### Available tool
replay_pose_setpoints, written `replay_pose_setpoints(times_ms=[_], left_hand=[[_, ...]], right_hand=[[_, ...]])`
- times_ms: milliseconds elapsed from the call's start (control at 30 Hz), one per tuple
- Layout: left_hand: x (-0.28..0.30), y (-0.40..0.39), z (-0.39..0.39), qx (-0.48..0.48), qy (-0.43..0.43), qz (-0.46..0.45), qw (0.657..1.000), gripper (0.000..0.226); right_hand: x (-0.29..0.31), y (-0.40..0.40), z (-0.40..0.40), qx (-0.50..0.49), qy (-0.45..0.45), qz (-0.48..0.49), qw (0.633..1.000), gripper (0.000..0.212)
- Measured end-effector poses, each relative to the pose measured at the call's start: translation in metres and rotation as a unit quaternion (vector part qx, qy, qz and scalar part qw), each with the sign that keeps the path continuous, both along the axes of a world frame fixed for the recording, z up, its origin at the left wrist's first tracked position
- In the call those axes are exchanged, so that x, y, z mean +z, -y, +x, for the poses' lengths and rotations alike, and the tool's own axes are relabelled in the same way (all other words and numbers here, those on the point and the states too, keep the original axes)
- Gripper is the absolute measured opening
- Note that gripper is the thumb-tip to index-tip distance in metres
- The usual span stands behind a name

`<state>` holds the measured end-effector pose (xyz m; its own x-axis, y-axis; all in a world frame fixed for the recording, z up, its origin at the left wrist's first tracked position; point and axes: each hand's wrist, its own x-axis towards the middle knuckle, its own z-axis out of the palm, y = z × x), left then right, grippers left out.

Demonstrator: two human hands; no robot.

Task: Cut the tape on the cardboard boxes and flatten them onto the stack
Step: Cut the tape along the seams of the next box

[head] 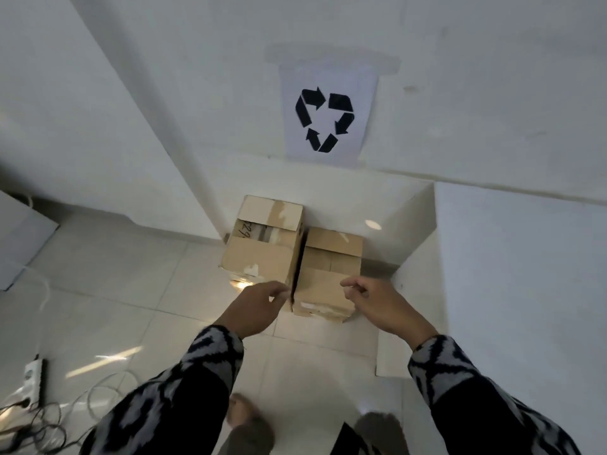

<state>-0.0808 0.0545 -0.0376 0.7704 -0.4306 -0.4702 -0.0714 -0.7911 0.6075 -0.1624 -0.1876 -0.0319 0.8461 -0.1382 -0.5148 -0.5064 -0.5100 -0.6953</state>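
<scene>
Cardboard boxes, 2 stacks of them, sit on the tile floor directly beyond my fingertips, pushed against the base of the wall under the recycling sign (324,118), which I judge marks this as the collection point. The left stack (262,247) lies ahead of my left hand (259,307); the right stack (328,274) lies between my 2 hands and nearer my right hand (374,303). The 2 stacks stand side by side with only a dark narrow gap between them. Both appear to be flattened or partly folded cartons; tape patches show on the top face of the left one.

My left hand has its fingers loosely curled, tips near the front edge of the stacks at the gap; I cannot tell whether they touch the cardboard, and no object is visible in the grip. My right hand is likewise loosely curled, thumb and forefinger close together, hovering just beside the right stack's near corner and holding nothing visible. No cutter is in view.

Judgement: both hands are held low and forward to square up or release the top piece on the pile.

Cables and a power strip (33,377) lie well to the left of my left hand, clear of the work
</scene>
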Motion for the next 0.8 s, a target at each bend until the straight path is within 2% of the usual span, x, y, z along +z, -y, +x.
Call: replay_pose_setpoints(times_ms=[233, 433, 600, 700, 767, 800], left_hand=[[-0.041, -0.052, 0.111, -0.031, -0.064, 0.023, 0.997, 0.037], [-0.118, -0.065, 0.195, -0.036, -0.099, 0.083, 0.991, 0.061], [-0.204, -0.075, 0.249, 0.070, -0.085, 0.077, 0.991, 0.092], [-0.251, -0.079, 0.270, 0.144, -0.129, 0.063, 0.979, 0.109], [-0.278, -0.084, 0.282, 0.210, -0.193, -0.006, 0.958, 0.108], [-0.290, -0.087, 0.287, 0.216, -0.215, -0.046, 0.951, 0.100]], right_hand=[[-0.038, -0.064, 0.087, -0.086, -0.041, 0.017, 0.995, 0.029], [-0.116, -0.086, 0.171, -0.109, -0.081, 0.028, 0.990, 0.037], [-0.205, -0.095, 0.224, -0.144, -0.102, 0.028, 0.984, 0.051], [-0.252, -0.098, 0.241, -0.192, -0.108, 0.049, 0.974, 0.053], [-0.276, -0.102, 0.247, -0.226, -0.121, 0.099, 0.961, 0.073], [-0.288, -0.104, 0.248, -0.248, -0.129, 0.125, 0.952, 0.084]])
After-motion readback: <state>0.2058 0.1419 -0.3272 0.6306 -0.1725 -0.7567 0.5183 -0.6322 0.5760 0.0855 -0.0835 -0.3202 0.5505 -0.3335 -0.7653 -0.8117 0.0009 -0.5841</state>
